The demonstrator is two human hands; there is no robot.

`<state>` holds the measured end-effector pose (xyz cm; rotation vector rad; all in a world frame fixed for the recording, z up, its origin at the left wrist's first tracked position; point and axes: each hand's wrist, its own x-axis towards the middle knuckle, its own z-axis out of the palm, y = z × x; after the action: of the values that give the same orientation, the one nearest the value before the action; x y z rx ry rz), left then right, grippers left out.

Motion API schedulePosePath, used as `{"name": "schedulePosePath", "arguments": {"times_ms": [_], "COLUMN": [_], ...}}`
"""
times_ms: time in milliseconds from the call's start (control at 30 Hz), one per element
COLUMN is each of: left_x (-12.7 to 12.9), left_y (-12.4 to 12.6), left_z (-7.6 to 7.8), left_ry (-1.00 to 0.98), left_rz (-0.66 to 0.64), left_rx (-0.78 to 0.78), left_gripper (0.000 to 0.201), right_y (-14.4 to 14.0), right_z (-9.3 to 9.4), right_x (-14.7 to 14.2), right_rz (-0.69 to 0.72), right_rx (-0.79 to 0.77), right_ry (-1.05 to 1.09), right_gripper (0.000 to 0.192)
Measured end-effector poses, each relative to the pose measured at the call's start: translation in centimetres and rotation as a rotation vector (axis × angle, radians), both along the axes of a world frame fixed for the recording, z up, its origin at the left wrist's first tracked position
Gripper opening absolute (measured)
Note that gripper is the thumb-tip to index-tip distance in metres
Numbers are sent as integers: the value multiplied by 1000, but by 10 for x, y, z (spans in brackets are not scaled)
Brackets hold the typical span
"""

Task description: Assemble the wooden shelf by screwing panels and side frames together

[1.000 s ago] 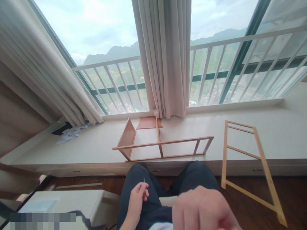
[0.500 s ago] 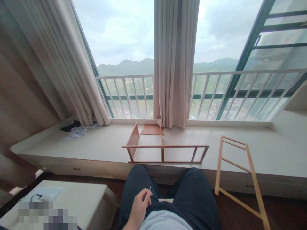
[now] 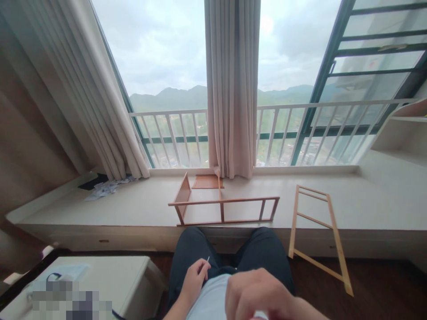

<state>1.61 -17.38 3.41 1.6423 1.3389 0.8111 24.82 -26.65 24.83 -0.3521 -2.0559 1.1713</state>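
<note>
While left hand [image 3: 194, 278] pinches pin [image 3: 207, 259] at 7 o'clock, right hand [image 3: 256, 293] blurred, grip unclear; pin light, slippery—you hold mid-shaft.

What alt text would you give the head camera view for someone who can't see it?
A seated person's left hand pinches a thin pin over their lap, right hand blurred nearby. A part-built wooden frame lies on the window ledge; a ladder-like frame leans against it.

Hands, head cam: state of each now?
Left hand: closed, pinching a thin pin.
Right hand: blurred, fingers curled; contents cannot be told.
</note>
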Motion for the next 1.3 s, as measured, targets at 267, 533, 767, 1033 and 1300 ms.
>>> {"name": "schedulePosePath", "arguments": {"times_ms": [267, 533, 767, 1033, 1300], "left_x": [14, 62, 95, 80, 58], "left_y": [-3, -3, -4, 33, 134], "left_z": [26, 98, 86, -6, -38], "left_ry": [-39, -127, -193, -51, 76], "left_rz": [-112, -396, -521, -189, 102], "left_rx": [-109, -31, -118, -180, 76], "left_gripper": [41, 36, 43, 42, 37], "right_y": [29, 56, 59, 79, 141], "right_z": [-103, -141, -165, -253, -269], "right_x": [2, 0, 2, 14, 33], "right_rz": [-461, -510, -517, -882, -1013], "right_rx": [-523, -759, -960, -1147, -878], "right_ry": [-218, -5, 389, 528, 133], "right_gripper": [26, 73, 73, 66, 65]}}
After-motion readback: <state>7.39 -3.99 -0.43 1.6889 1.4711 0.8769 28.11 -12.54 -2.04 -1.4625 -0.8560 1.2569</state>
